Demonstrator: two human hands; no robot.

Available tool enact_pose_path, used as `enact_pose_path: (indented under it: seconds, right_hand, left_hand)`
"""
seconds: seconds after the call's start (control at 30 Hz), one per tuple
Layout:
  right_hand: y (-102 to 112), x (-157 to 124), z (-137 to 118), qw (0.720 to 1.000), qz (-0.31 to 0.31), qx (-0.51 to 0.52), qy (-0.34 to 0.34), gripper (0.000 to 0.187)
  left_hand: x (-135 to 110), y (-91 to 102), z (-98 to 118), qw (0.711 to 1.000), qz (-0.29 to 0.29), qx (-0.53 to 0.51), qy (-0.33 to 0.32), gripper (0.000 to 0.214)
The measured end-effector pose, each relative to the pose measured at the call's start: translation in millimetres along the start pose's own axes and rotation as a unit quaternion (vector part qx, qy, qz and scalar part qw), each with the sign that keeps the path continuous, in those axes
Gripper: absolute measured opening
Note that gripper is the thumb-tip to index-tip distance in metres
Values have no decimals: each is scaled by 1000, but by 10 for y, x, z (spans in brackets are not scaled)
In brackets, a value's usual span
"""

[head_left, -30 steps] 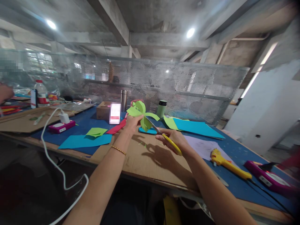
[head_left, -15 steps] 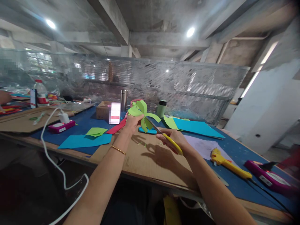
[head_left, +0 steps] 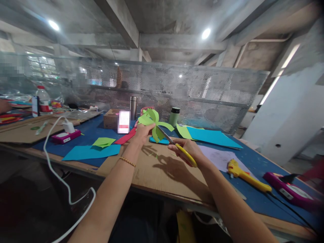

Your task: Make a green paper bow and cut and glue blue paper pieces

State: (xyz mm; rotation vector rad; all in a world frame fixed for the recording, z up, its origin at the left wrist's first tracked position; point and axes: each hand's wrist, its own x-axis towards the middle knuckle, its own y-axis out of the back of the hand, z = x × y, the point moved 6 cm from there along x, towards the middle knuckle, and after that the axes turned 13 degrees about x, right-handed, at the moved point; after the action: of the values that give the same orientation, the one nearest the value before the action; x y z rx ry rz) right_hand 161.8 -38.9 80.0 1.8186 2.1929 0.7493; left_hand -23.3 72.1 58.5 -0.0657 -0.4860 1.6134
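Note:
My left hand (head_left: 144, 131) pinches a light green paper cutout (head_left: 152, 118) with several curved, petal-like strips, holding it up above the cardboard sheet (head_left: 162, 172). In my right hand (head_left: 186, 150) is a pair of scissors (head_left: 186, 155) with yellow handles. Its blades reach up and left to the paper's lower strips, near my left fingertips. Whether the blades are parted is hard to make out. Small green scraps lie on the cardboard below, and a blue item (head_left: 159, 140) lies behind the cutout.
Blue paper (head_left: 92, 152) and a green piece (head_left: 103, 142) lie left. Blue sheets (head_left: 210, 136) and lilac paper (head_left: 215, 158) lie right, near a yellow glue gun (head_left: 248, 179) and a purple power strip (head_left: 288, 190). A phone (head_left: 124, 121), carton (head_left: 110, 118) and green bottle (head_left: 174, 116) stand behind.
The camera view has shifted very slightly. Both hands, the green paper and the scissors stay almost where they were.

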Motion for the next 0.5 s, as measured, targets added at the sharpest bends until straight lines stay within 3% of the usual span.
enact_pose_path:
  seconds: [0.5]
  right_hand:
    - [11, 4, -6, 1000, 12, -14, -3, 63]
  left_hand:
    - [-1, -8, -9, 1000, -4, 4, 2, 40]
